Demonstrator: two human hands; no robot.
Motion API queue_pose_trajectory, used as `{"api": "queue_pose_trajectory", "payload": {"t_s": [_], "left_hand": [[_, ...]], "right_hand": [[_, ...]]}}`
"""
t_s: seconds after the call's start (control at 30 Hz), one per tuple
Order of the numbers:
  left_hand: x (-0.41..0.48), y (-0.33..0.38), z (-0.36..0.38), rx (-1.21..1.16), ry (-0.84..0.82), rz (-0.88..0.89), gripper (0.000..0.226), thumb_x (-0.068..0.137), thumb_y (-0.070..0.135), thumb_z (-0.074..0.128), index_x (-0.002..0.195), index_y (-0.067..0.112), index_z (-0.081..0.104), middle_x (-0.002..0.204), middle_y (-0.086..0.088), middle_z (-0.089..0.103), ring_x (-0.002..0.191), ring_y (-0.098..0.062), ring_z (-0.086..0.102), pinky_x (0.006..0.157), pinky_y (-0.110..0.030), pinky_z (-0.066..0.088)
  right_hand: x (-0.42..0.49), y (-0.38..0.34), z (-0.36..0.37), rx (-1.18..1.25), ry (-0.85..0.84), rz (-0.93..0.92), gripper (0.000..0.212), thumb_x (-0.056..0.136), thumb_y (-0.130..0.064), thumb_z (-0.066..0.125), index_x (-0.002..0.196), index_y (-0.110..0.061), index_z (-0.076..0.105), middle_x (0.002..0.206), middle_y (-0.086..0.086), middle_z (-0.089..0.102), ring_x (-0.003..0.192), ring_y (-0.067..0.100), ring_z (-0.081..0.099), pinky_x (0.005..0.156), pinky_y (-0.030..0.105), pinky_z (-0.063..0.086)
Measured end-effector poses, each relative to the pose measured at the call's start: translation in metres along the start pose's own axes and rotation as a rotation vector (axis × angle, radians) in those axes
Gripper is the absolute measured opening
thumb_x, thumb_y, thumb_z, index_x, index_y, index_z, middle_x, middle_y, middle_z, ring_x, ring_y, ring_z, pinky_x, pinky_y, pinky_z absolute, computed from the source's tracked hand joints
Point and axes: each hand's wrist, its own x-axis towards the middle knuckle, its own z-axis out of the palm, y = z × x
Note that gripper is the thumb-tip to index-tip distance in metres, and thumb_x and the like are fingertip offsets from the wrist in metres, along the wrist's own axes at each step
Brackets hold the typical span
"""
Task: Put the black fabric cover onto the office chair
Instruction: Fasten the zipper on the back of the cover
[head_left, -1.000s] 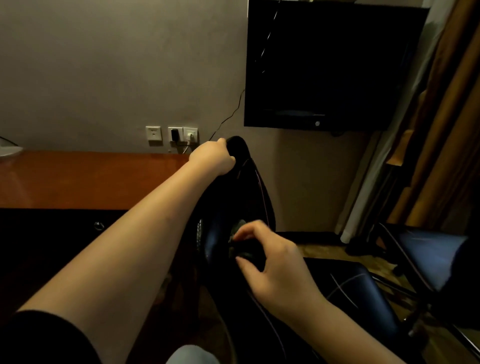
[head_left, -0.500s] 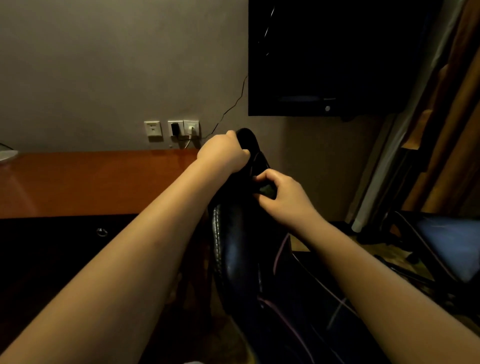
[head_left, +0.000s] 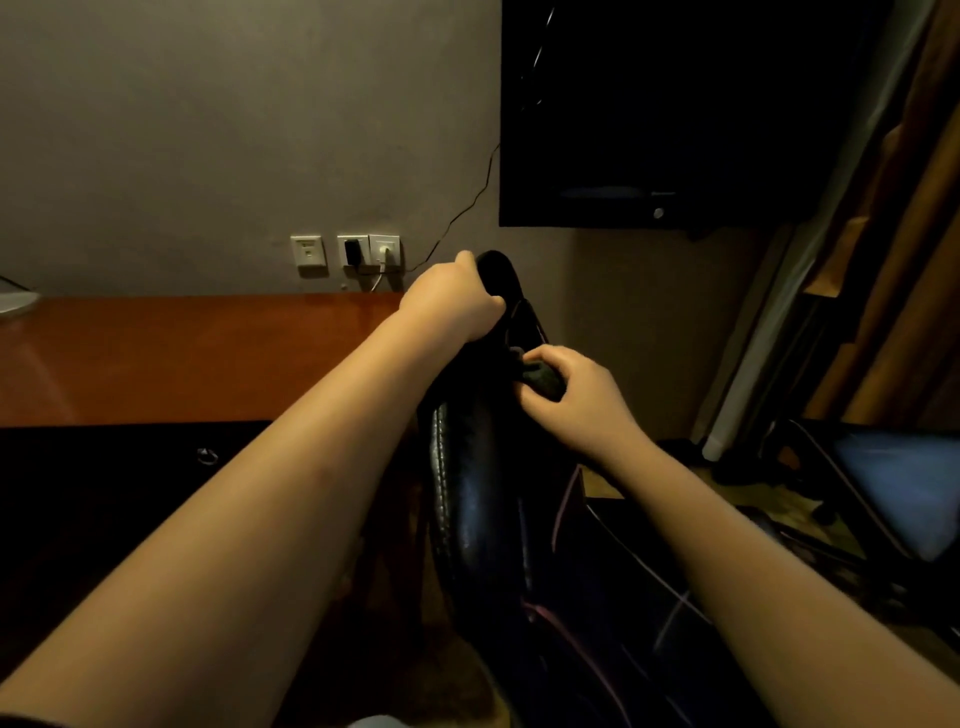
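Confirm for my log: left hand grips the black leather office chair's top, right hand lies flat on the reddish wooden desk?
No: the head view shows the right hand pinching the black fabric cover against the black leather office chair; the left hand grips as stated.

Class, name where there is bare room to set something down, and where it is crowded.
Free: the desk top below the wall sockets, left of the left hand. Crowded: the top of the office chair, where it and the right hand grip the black fabric cover.
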Motion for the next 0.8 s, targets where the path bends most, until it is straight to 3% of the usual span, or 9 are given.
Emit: {"api": "queue_pose_trajectory", "payload": {"t_s": [0.17, 0.3, 0.4, 0.57, 0.8], "left_hand": [[-0.008, 0.002, -0.004, 0.011, -0.019, 0.009, 0.058, 0.095, 0.034, 0.052, 0.143, 0.01, 0.032, 0.124, -0.016, 0.055, 0.098, -0.029, 0.057, 0.075, -0.036, 0.049], [-0.017, 0.006, -0.007, 0.041, -0.027, 0.003, 0.057, 0.096, 0.034, 0.052, 0.144, 0.009, 0.032, 0.128, -0.018, 0.053, 0.107, -0.032, 0.056, 0.085, -0.041, 0.051], [-0.021, 0.008, -0.009, 0.043, -0.037, 0.003, 0.056, 0.096, 0.033, 0.052, 0.143, 0.009, 0.033, 0.129, -0.018, 0.052, 0.109, -0.033, 0.055, 0.088, -0.042, 0.051], [-0.026, 0.009, -0.009, 0.066, -0.023, -0.005, 0.054, 0.096, 0.033, 0.051, 0.142, 0.008, 0.035, 0.126, -0.017, 0.054, 0.106, -0.032, 0.055, 0.079, -0.038, 0.048], [-0.022, 0.006, -0.006, 0.111, 0.026, -0.026, 0.049, 0.096, 0.034, 0.047, 0.136, 0.007, 0.04, 0.125, -0.017, 0.054, 0.101, -0.031, 0.054, 0.075, -0.039, 0.045]], "right_hand": [[-0.048, -0.01, -0.004, 0.053, 0.007, -0.122, 0.022, 0.079, -0.027, 0.067, 0.097, -0.014, 0.068, 0.094, -0.005, 0.062, 0.09, 0.008, 0.058, 0.08, 0.018, 0.043], [-0.086, -0.023, -0.016, 0.078, -0.068, -0.21, 0.023, 0.077, -0.028, 0.064, 0.096, -0.016, 0.069, 0.096, -0.007, 0.064, 0.092, 0.001, 0.059, 0.082, 0.014, 0.045], [-0.109, -0.03, -0.022, 0.055, -0.105, -0.259, 0.02, 0.08, -0.026, 0.064, 0.098, -0.017, 0.069, 0.098, -0.01, 0.062, 0.095, 0.002, 0.059, 0.084, 0.019, 0.047], [-0.129, -0.035, -0.026, -0.05, -0.131, -0.345, 0.022, 0.086, -0.029, 0.059, 0.103, -0.019, 0.066, 0.1, -0.012, 0.059, 0.095, 0.004, 0.056, 0.082, 0.022, 0.049], [-0.122, -0.028, -0.016, 0.069, -0.082, -0.295, 0.017, 0.086, -0.019, 0.063, 0.102, -0.017, 0.065, 0.101, -0.01, 0.06, 0.099, 0.002, 0.056, 0.086, 0.015, 0.046]]}}
